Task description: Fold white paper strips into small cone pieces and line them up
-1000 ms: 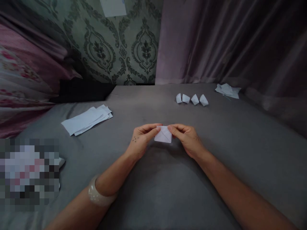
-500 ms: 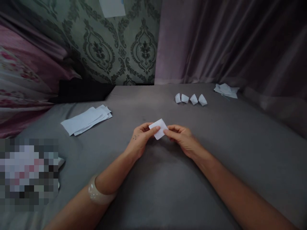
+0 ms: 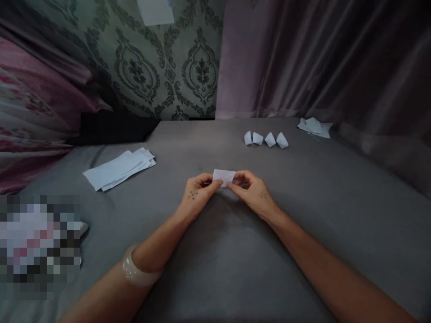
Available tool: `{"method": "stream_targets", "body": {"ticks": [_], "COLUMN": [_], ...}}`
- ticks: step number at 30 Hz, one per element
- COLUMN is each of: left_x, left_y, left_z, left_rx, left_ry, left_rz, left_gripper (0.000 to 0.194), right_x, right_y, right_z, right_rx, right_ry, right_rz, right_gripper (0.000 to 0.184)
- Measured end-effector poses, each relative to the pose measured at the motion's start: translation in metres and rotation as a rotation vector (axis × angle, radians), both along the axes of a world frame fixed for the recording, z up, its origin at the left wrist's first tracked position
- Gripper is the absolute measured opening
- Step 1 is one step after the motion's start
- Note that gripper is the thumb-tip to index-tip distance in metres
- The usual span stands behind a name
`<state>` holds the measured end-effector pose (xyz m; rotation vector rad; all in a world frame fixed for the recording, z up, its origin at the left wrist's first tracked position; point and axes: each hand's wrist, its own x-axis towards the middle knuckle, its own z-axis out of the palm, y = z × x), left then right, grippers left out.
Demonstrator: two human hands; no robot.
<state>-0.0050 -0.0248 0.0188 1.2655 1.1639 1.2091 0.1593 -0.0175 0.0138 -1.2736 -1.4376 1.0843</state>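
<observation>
White paper (image 3: 223, 175), one, in two hands (image 3: 198, 192) (image 3: 255, 191)

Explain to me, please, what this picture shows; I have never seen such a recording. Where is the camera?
There is no machine: you see a person's bare left hand and right hand. The camera is worn on that person's head, looking forward and down. Both hands hold a small folded paper between them. On the grey cloth lie a paper stack to the left, four folded shapes farther off, and a loose pile to the right of those.
</observation>
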Motion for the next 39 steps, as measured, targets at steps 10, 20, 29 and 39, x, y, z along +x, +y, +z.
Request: {"method": "stream_targets", "body": {"ticks": [10,20,29,39], "left_x": [-0.014,-0.012,-0.014,-0.007], "left_y": [0.011,0.009,0.007,0.012], "left_z": [-0.004,-0.015,-0.019,-0.013], "left_rx": [0.855,0.837,0.402,0.194], "left_ry": [1.053,1.296,0.834,0.766], "left_rz": [-0.223,-0.445,-0.254,-0.131], "left_gripper": [0.028,0.029,0.021,0.021], "right_x": [0.022,0.026,0.026,0.014], "right_y": [0.002,-0.013,-0.01,-0.002], "right_z": [0.005,-0.009,-0.014,-0.015], "right_rx": [0.763,0.62,0.34,0.136], "right_ry": [-0.913,-1.073,-0.728,-0.564], "right_rz": [0.193,0.302,0.192,0.016], "right_gripper": [0.025,0.025,0.021,0.022]}}
